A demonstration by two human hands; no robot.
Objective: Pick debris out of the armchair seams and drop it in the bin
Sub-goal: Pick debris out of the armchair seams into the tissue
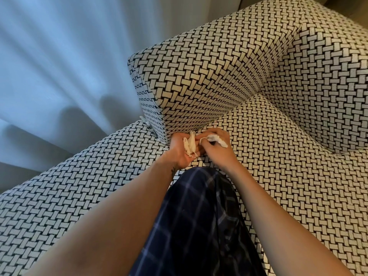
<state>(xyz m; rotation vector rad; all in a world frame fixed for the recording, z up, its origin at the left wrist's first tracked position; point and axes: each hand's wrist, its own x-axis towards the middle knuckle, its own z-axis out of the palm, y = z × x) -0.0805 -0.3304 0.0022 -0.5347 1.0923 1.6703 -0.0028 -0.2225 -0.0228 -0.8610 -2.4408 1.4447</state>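
White crumpled paper scraps [190,145] are crowding left hand [179,153] and its loose grip, right hand [218,149] pinching another scrap [215,138], probably risking spills onto woven black-and-white armchair [278,156].

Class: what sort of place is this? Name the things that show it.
Probably a home sitting room: an upholstered armchair, a long pale curtain beside it, and the person's checked trousers.

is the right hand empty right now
No, the right hand pinches a crumpled white scrap, while the left hand holds a bunch of pale scraps in its palm.
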